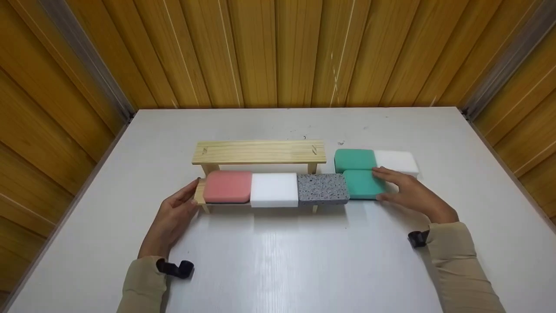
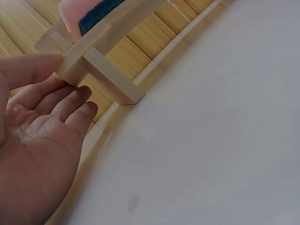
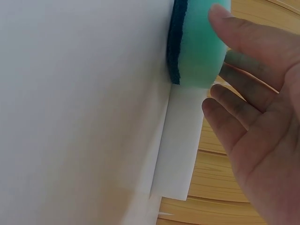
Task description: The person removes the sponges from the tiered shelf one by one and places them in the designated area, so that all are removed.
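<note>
In the head view, a pink sponge (image 1: 228, 186), a white sponge block (image 1: 274, 189) and a speckled grey block (image 1: 323, 188) lie in a row on a low wooden bench (image 1: 200, 191). My left hand (image 1: 176, 215) pinches the bench's left end between thumb and fingers, as the left wrist view shows on the wooden bench end (image 2: 75, 70). My right hand (image 1: 408, 193) holds the nearer green sponge (image 1: 362, 184) at its right end, beside the grey block. The right wrist view shows the thumb on this green sponge (image 3: 199, 44), which has a dark scouring layer underneath.
Behind the row stands a higher wooden shelf (image 1: 260, 152) on legs; whether it joins the bench is unclear. Another green sponge (image 1: 354, 159) and a white block (image 1: 395, 161) lie on the white table (image 1: 278, 261) at the right. Yellow wood-patterned walls (image 1: 278, 52) surround the table.
</note>
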